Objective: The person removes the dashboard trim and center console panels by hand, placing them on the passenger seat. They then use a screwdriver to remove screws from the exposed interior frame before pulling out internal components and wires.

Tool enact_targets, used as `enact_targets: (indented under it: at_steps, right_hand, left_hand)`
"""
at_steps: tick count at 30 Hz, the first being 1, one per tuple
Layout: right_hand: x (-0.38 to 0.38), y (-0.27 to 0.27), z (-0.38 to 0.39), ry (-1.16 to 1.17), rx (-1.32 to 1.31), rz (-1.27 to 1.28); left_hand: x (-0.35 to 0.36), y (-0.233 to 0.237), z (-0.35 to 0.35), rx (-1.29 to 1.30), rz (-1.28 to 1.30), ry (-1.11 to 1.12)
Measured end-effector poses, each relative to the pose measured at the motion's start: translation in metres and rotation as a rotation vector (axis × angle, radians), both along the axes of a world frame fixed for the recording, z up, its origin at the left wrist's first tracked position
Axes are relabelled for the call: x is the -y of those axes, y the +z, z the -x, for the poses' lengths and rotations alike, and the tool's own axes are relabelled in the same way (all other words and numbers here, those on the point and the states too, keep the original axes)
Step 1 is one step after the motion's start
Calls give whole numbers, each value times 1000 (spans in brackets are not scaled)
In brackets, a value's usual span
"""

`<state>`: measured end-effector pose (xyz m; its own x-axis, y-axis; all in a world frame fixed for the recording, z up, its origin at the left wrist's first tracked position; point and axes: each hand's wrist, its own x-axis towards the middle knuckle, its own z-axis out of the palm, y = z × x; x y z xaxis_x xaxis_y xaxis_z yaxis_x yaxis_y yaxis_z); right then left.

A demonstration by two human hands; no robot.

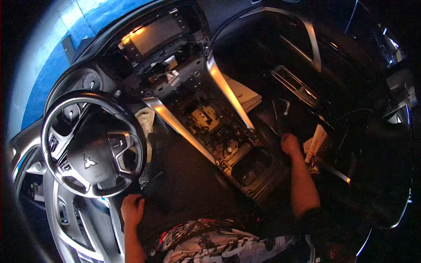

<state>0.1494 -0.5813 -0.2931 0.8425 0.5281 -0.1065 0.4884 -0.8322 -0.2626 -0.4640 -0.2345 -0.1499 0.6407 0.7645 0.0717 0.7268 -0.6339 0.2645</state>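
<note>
My left hand (132,209) rests on my dark-clothed leg, below the steering wheel (92,147), with its fingers curled in. On the passenger side of the opened centre console (243,168), my right hand (289,143) is closed, its knuckles facing up. A thin, dark, rod-like piece (277,116) runs up from just beyond its fingers, and a small shiny metal tool (287,107) lies beside that. What the right fingers hold is too dark to make out. Inside the console, bare wiring and a yellowish metal bracket (205,118) show between two silver trim strips.
The dashboard centre is stripped around the display screen (153,37). A detached trim frame (296,85) lies on the passenger side. Flat cardboard (245,96) sits beside the console, and a printed paper packet (316,142) is right of my right hand. The driver's door (83,228) is at left.
</note>
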Motion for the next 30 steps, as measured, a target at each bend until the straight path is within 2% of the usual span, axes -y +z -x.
enact_targets:
  at_steps: [2,5,8,12,14,16,20,23,26,29,30]
  right_hand:
    - [2,5,1,65,-27,-55]
    - [-16,45,18,-209,-172,-128]
    - [-33,71,20,-219,-168,-237]
    - [-54,87,21,-185,-210,-24]
    - [-53,81,10,-159,-224,44]
    - [-30,25,-23,27,-68,108]
    - [13,-21,-38,65,-115,43]
    - [29,-34,-50,177,-175,142]
    - [30,21,-15,40,-216,-175]
    - [26,49,-8,14,-502,-470]
    - [27,44,-13,42,-321,-442]
  left_hand:
    - [0,-1,-1,-9,19,18]
    - [0,-1,-1,-12,20,26]
    - [-2,-2,0,-19,21,11]
    - [-3,-2,-1,-40,3,-9]
    - [-1,0,-1,-38,1,-5]
    - [0,3,-1,-37,11,18]
    - [2,9,-2,-37,45,45]
    - [0,3,2,-21,28,35]
    - [0,4,5,-16,19,27]
    - [0,6,2,1,46,35]
    - [1,7,1,5,59,39]
